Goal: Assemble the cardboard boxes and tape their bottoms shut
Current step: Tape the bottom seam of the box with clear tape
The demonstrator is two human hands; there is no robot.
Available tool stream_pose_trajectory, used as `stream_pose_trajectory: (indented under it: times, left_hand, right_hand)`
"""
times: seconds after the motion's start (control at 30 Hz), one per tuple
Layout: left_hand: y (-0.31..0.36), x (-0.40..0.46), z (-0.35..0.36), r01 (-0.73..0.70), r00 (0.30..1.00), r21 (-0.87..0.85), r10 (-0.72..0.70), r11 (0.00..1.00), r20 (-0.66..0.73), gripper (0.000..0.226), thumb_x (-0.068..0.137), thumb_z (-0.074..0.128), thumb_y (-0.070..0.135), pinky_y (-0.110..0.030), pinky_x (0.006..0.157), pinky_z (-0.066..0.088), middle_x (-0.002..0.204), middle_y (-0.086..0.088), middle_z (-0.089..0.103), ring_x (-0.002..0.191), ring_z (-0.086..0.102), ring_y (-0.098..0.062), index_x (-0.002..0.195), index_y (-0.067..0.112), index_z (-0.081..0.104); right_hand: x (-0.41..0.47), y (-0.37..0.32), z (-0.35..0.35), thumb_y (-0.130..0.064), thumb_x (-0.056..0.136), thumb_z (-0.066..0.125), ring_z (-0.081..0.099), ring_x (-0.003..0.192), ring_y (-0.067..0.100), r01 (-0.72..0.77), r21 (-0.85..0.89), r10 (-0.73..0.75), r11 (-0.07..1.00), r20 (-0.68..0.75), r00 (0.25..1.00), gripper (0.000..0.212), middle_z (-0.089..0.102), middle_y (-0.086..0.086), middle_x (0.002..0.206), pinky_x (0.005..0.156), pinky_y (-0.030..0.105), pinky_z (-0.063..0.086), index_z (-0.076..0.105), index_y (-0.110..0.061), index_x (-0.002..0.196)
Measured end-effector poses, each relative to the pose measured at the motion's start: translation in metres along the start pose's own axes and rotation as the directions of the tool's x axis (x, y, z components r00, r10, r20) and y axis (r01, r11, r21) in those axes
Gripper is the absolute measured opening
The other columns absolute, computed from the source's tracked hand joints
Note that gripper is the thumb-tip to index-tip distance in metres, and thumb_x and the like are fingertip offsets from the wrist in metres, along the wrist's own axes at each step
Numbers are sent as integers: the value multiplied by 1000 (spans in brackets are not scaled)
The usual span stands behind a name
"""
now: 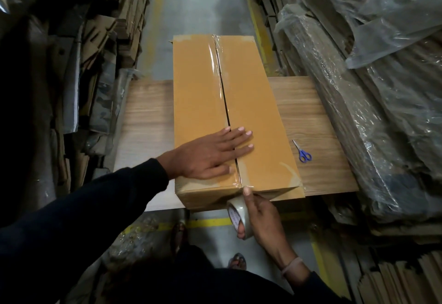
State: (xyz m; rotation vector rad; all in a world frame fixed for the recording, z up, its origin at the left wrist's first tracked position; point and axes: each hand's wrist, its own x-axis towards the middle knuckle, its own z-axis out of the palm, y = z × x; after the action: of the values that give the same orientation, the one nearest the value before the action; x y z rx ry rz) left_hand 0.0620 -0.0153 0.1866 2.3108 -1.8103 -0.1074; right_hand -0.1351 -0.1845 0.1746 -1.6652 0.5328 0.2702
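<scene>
The box (pixel 236 117) lies on the wooden counter (pixel 148 122), its 2 flaps meeting at a center seam under clear tape. The left hand (pixel 210 155) rests flat on it, fingers (pixel 239 136) straight and released, reaching across the seam. Just below them, at the box's near edge, the right hand (pixel 260 217) grasps the tape roll (pixel 239 217), thumb pressing the tape onto the edge. Scissors (pixel 302 152) lie on the counter, right of the left fingertips.
</scene>
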Motion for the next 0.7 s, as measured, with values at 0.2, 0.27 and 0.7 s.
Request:
stream_pose_trajectory:
  times: [0.2,0.27,0.7]
  left_hand:
    - [35,-9,10,49,999,41,-48,998,-16,100,100,52,69,-56,131,5,176,-13,-1,163,-6,-32,168,9,11]
    - [35,-11,14,68,998,48,-67,997,-20,104,97,57,71,-56,131,6,176,-12,0,163,-5,-31,168,9,11]
    - [-53,6,-6,119,990,2,-119,993,76,97,98,44,74,-57,130,-3,177,-6,-3,162,-13,-30,169,18,10]
  right_hand:
    - [4,5,8,-65,102,35,70,51,26,34,-92,-40,995,-70,997,69,69,11,57,51,21,53,73,-7,96]
    - [9,7,11,-70,99,36,70,51,30,24,-66,-27,998,-52,998,73,70,11,61,50,32,58,73,-8,95]
    - [86,-33,25,-74,99,44,76,62,38,-76,-45,75,996,-21,997,78,75,18,68,63,46,66,71,-1,101]
